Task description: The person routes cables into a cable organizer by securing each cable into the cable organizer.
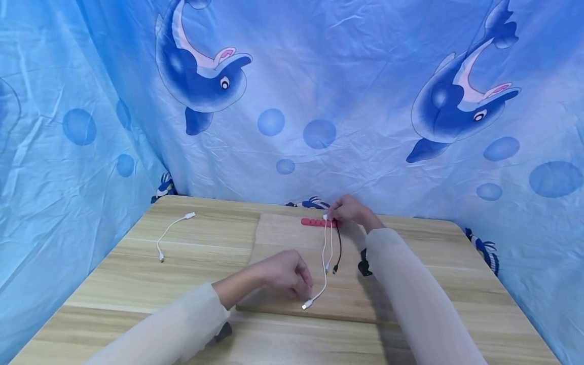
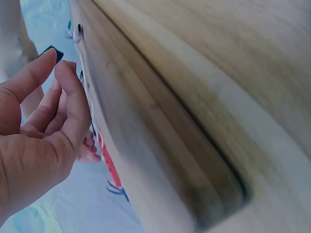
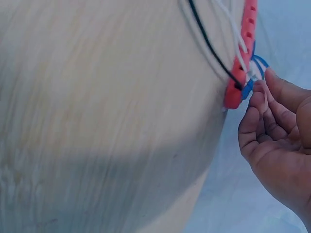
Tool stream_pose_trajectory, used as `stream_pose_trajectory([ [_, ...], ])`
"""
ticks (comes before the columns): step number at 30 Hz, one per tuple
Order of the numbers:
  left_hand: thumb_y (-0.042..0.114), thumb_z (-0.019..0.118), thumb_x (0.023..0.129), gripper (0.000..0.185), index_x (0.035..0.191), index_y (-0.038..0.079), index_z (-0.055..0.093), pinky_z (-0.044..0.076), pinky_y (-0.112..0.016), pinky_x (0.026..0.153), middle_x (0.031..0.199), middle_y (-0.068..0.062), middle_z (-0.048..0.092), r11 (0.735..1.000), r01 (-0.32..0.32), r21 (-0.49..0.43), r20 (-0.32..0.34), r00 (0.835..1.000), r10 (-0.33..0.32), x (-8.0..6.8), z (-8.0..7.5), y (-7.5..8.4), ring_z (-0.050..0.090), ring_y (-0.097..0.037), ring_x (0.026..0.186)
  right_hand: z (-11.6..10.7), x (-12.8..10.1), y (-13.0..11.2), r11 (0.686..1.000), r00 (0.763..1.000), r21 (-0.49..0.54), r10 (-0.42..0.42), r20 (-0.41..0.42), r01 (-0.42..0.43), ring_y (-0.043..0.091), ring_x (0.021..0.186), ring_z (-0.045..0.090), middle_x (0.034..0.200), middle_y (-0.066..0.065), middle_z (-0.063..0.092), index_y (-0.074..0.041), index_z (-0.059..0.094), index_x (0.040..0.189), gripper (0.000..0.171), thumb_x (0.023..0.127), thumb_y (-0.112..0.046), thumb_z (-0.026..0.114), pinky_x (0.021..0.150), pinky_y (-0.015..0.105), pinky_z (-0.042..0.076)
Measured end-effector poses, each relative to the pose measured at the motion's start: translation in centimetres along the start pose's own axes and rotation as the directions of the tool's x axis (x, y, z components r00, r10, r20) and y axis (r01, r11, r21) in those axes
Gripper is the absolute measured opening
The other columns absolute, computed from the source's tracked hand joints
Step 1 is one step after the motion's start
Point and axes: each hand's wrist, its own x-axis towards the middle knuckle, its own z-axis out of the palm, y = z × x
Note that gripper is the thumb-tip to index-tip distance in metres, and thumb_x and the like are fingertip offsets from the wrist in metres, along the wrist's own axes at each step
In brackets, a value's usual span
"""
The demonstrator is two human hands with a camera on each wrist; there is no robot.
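A red cable holder (image 1: 312,222) with slots lies along the far edge of a wooden board (image 1: 278,238). Two white cables and a black cable (image 1: 339,243) run from it toward me. My right hand (image 1: 349,209) is at the holder's right part, its thumb and fingertips pinching around a white cable's plug (image 3: 252,73); the fingers partly hide the contact. My left hand (image 1: 287,274) hovers over the board's near part with loosely bent fingers, holding nothing. Just by its fingertips lies the near plug (image 1: 307,304) of the longer white cable.
Another white cable (image 1: 170,228) lies apart on the table (image 1: 137,284) at the left. Blue curtains (image 1: 283,66) with dolphins hang behind the table and at both sides. A black strapped device (image 1: 364,263) shows beside my right sleeve.
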Motion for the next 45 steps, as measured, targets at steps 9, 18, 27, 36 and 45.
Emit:
stream_pose_trajectory([
  [9, -0.005, 0.074, 0.08, 0.011, 0.089, 0.001, 0.076, 0.06, -0.033, 0.067, 0.083, -0.007, 0.074, 0.997, -0.01, -0.077, -0.083, 0.997, 0.003, -1.2, -2.6, -1.5, 0.066, -0.013, 0.072, 0.1, 0.3, -1.2, 0.999, 0.999, -0.003, -0.053, 0.01, 0.053, 0.023, 0.098, 0.062, 0.104, 0.01, 0.072, 0.0, 0.074, 0.112, 0.021, 0.096, -0.01, 0.067, 0.087, 0.036, 0.052],
  [18, -0.003, 0.071, 0.084, 0.017, 0.101, -0.004, 0.074, 0.061, -0.036, 0.071, 0.091, -0.01, 0.072, 0.99, -0.002, -0.138, -0.2, 0.979, -0.026, -3.2, -6.4, -4.1, 0.068, -0.018, 0.078, 1.3, 0.8, -3.0, 0.994, 0.995, -0.039, -0.098, 0.011, 0.099, 0.023, 0.102, 0.063, 0.116, 0.009, 0.071, -0.006, 0.075, 0.114, 0.022, 0.097, -0.018, 0.069, 0.087, 0.037, 0.054],
  [27, 0.008, 0.072, 0.094, 0.025, 0.114, -0.006, 0.07, 0.06, -0.04, 0.078, 0.099, -0.014, 0.069, 0.984, 0.081, -0.157, -0.342, 0.931, -0.131, -5.1, -11.4, -7.0, 0.067, -0.023, 0.085, 3.1, 1.2, -4.9, 0.983, 0.983, -0.042, -0.18, 0.022, 0.181, 0.027, 0.117, 0.06, 0.115, 0.008, 0.072, -0.004, 0.074, 0.114, 0.023, 0.098, -0.019, 0.068, 0.102, 0.043, 0.049],
  [36, 0.018, 0.072, 0.096, 0.039, 0.125, -0.007, 0.064, 0.059, -0.038, 0.077, 0.102, -0.014, 0.07, 0.975, 0.195, -0.11, -0.449, 0.865, -0.224, -7.3, -16.4, -10.8, 0.066, -0.023, 0.088, 5.0, 1.3, -6.5, 0.973, 0.972, 0.01, -0.229, 0.044, 0.229, 0.019, 0.09, 0.065, 0.106, 0.006, 0.073, -0.007, 0.075, 0.111, 0.018, 0.097, -0.018, 0.07, 0.081, 0.031, 0.054],
  [45, 0.014, 0.066, 0.098, 0.039, 0.128, -0.009, 0.061, 0.057, -0.034, 0.07, 0.1, -0.014, 0.069, 0.945, 0.324, -0.052, -0.606, 0.742, -0.288, -9.9, -20.5, -14.2, 0.064, -0.02, 0.083, 7.0, 1.2, -8.1, 0.951, 0.947, 0.007, -0.307, 0.092, 0.308, 0.011, 0.081, 0.06, 0.097, 0.005, 0.072, -0.004, 0.075, 0.109, 0.017, 0.096, -0.014, 0.07, 0.072, 0.024, 0.05],
])
